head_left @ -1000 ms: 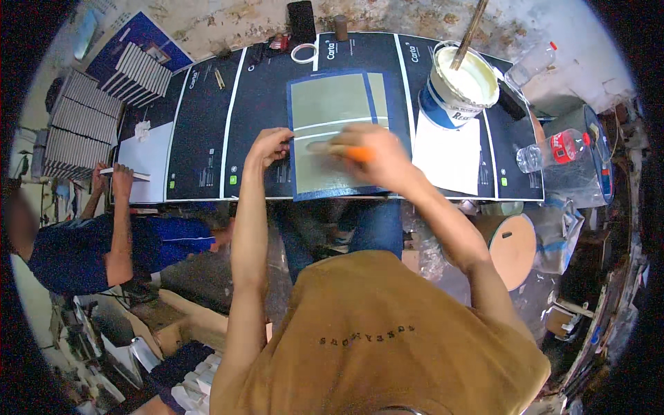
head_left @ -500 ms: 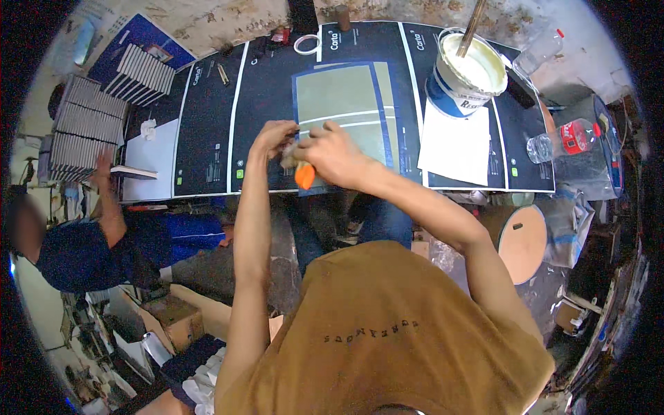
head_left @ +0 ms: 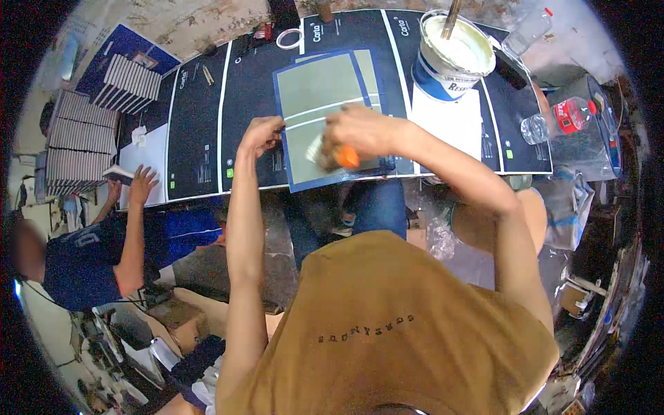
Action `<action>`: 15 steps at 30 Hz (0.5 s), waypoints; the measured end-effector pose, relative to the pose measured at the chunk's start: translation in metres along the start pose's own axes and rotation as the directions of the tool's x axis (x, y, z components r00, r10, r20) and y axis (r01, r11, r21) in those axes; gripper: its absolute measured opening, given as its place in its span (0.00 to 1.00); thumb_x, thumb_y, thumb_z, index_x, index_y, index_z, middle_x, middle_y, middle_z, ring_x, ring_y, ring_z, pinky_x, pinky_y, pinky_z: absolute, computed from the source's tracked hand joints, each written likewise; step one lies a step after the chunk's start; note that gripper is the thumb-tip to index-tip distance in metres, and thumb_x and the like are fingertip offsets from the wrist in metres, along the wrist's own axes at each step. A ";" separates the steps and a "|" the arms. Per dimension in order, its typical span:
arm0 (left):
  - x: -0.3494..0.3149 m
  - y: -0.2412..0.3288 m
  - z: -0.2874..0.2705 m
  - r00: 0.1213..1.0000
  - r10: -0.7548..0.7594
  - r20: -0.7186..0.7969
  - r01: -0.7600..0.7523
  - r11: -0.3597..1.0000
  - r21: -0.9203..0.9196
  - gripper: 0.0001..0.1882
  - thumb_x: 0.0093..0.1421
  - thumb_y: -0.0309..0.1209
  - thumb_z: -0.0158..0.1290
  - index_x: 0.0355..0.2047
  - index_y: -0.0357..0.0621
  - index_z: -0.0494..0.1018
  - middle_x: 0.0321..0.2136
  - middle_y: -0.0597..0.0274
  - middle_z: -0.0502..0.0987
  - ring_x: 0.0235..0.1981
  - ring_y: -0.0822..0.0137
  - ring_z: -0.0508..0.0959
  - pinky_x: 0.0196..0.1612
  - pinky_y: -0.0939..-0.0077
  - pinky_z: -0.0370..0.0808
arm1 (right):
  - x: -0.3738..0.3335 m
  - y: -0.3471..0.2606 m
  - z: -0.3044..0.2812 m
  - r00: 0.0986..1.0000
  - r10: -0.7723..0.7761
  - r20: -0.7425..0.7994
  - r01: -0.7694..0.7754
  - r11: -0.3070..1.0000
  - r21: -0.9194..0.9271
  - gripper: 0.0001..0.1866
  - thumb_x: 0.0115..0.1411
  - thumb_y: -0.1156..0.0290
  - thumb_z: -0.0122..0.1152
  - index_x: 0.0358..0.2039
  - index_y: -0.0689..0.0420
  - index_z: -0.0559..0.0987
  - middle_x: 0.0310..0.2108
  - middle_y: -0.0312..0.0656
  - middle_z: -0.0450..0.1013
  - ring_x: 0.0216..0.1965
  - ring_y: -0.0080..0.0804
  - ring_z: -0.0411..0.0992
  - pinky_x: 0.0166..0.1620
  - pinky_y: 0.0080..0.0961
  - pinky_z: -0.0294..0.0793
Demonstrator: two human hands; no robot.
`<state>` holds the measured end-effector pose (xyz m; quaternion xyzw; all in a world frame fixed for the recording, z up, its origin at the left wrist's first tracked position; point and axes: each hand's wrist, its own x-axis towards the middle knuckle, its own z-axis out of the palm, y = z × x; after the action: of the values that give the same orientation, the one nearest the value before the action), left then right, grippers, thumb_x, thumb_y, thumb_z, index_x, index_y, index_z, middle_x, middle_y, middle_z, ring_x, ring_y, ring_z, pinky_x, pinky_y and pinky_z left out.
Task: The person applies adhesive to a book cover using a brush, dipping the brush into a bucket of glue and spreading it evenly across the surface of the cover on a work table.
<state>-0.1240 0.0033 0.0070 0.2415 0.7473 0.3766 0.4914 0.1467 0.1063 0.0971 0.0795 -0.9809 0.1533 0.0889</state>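
Note:
A book cover (head_left: 315,86), grey-green boards with white strips between them and a blue border, lies flat on the table, its near edge at the table's front edge. My left hand (head_left: 263,135) is closed at its left edge, fingertips pinching the blue border. Over the near board, my right hand (head_left: 366,131) grips a brush (head_left: 348,158) with an orange handle; its pale bristles look blurred against the board. Another book cover (head_left: 365,62) lies partly hidden underneath.
A bucket of white paste (head_left: 456,52) with a stick in it stands at the back right on white paper (head_left: 449,124). Farther right lies a red-labelled bottle (head_left: 570,116). Stacks of books (head_left: 83,135) fill the left end, where a co-worker's hand (head_left: 143,183) reaches in. A tape roll (head_left: 289,39) lies at the back.
My right hand has moved right with the brush, away from my left hand, uncovering more of the near board. The co-worker's arms have shifted beside the books. The view has moved slightly.

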 end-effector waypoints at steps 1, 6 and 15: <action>0.000 -0.002 0.000 1.000 0.006 -0.012 -0.005 1.000 0.009 0.11 0.56 0.37 0.56 0.28 0.41 0.76 0.22 0.70 0.72 0.19 0.78 0.69 0.20 0.83 0.62 | -0.014 -0.005 0.001 0.996 0.017 0.084 -0.014 0.999 -0.039 0.07 0.47 0.71 0.61 0.29 0.53 0.82 0.29 0.45 0.75 0.38 0.43 0.75 0.42 0.39 0.71; 0.007 -0.005 0.004 1.000 0.015 -0.008 -0.015 1.000 0.004 0.12 0.56 0.38 0.55 0.29 0.41 0.76 0.24 0.70 0.72 0.22 0.77 0.71 0.22 0.81 0.64 | -0.091 -0.046 -0.048 0.963 0.082 0.258 -0.077 0.997 -0.032 0.04 0.48 0.71 0.61 0.26 0.52 0.81 0.24 0.43 0.74 0.34 0.43 0.75 0.39 0.39 0.72; 0.003 0.008 0.014 0.999 -0.049 -0.010 0.049 0.998 -0.036 0.11 0.56 0.39 0.55 0.32 0.46 0.75 0.28 0.70 0.71 0.26 0.74 0.69 0.27 0.78 0.65 | -0.014 0.046 0.007 0.408 0.747 -0.524 -0.476 0.664 0.576 0.25 0.50 0.48 0.64 0.32 0.60 0.83 0.28 0.52 0.79 0.32 0.48 0.79 0.40 0.38 0.79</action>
<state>-0.1124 0.0149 0.0083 0.2123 0.7486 0.3790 0.5008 0.1505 0.1495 0.0740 -0.3456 -0.7741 0.3581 0.3913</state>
